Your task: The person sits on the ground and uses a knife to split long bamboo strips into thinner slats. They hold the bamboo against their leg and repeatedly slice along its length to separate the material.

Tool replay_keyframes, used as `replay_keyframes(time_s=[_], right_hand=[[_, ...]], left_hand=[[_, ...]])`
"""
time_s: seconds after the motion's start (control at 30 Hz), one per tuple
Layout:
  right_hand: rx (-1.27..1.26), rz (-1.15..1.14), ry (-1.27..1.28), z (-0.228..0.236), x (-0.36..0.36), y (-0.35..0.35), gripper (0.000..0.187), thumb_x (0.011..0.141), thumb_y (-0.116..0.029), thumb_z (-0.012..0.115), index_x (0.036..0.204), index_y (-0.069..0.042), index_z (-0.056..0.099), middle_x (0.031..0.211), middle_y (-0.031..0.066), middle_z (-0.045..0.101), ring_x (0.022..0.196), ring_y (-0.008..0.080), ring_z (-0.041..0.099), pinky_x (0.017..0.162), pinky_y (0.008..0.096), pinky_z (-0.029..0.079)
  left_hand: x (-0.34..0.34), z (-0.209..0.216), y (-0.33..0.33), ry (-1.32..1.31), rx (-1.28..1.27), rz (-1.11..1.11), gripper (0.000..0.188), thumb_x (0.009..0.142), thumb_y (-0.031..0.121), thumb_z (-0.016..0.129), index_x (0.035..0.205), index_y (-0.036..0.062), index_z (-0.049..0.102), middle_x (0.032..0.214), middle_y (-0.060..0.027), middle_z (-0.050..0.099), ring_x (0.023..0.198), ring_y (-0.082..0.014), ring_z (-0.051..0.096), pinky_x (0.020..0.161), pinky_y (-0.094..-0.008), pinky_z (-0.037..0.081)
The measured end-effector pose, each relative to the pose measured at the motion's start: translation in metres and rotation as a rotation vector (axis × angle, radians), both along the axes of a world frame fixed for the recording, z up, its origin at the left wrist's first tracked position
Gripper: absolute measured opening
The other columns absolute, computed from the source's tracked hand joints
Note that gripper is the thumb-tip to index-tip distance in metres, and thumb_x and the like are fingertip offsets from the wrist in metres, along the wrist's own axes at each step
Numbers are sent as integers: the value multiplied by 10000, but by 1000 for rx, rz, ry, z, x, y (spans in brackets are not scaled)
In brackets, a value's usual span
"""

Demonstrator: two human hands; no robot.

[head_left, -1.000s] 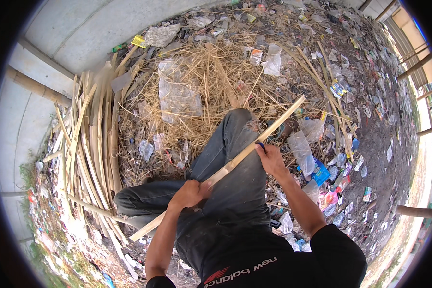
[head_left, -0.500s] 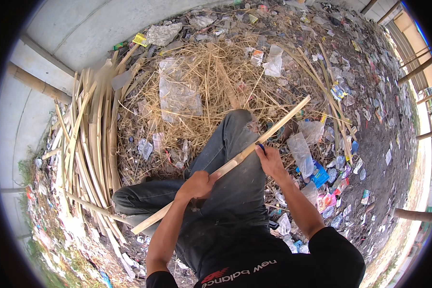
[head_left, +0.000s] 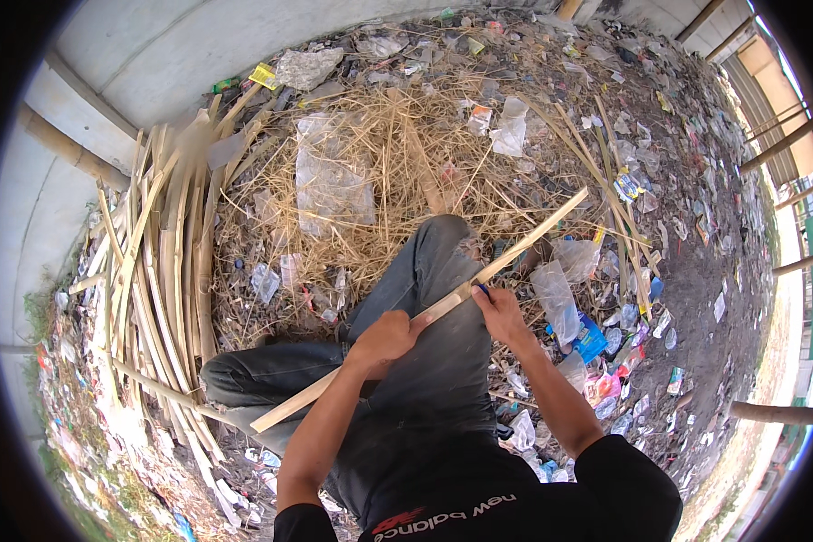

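Note:
A long pale bamboo strip [head_left: 533,238] lies slantwise across my lap, its far end up at the right and its near end by my left thigh. My left hand [head_left: 385,338] is closed round the strip near its middle. Farther up, my right hand [head_left: 500,316] is closed at the strip's edge over my raised knee. A bit of a dark blue tool [head_left: 481,290] shows at the fingers of that hand, against the strip; the rest is hidden, so its kind cannot be made out. Bent in front of me are my legs in worn dark jeans [head_left: 397,294].
Many split bamboo strips [head_left: 167,262] are heaped at my left. Dry straw-like shavings [head_left: 397,144] and a clear plastic sheet [head_left: 321,185] lie ahead. Several thin strips [head_left: 616,185] rest at the right among plastic litter [head_left: 592,339]. A pale wall [head_left: 163,59] stands behind the heap.
My left hand has moved up the strip and my right hand a little down it, so they are closer together. The whole view has shifted slightly.

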State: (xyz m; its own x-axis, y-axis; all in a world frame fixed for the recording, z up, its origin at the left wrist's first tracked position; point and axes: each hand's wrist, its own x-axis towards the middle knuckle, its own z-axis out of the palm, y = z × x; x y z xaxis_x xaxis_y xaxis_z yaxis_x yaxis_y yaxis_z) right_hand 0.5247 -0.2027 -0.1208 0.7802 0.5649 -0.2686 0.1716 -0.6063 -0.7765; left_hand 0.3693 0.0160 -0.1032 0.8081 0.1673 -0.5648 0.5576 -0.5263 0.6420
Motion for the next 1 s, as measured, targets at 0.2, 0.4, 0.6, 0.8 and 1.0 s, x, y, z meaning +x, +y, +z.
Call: replay_keyframes(time_s=[0.2,0.4,0.6,0.8,1.0], right_hand=[[134,-113,497,-4,13,-1,575,1035,-494,640,651,-90,499,527,-15,390,448,111,360,452,307,253],[69,-15,861,20,44,-3,580,1030,-520,632,638,-124,473,512,-33,369,427,85,341,441,286,209],[-8,129,379,53,24,22,576,1014,-521,660,652,-97,517,535,-16,435,452,115,428,456,299,291],[260,7,-171,61,-31,83,310,891,-257,832,740,-56,650,593,-21,543,533,83,485,526,304,391],[433,342,77,68,-106,151,305,901,-280,859,794,-20,742,555,-71,446,517,30,374,489,277,268]], left_hand=[[-4,-5,-5,-94,46,32,745,1065,554,510,841,-132,698,932,-408,667,990,-570,651,883,-572,506],[-13,-7,-11,-218,100,42,700,1056,529,554,789,-106,682,858,-378,670,894,-569,658,829,-589,519],[-45,47,1,-91,150,125,690,1073,557,491,874,-58,733,822,-335,693,882,-531,699,810,-586,565],[-130,76,15,-197,393,358,501,1041,440,612,860,-15,713,723,-264,679,761,-491,680,692,-582,535],[-208,69,-6,-139,574,598,373,1051,416,604,948,59,645,761,-191,690,723,-456,686,623,-558,532]])
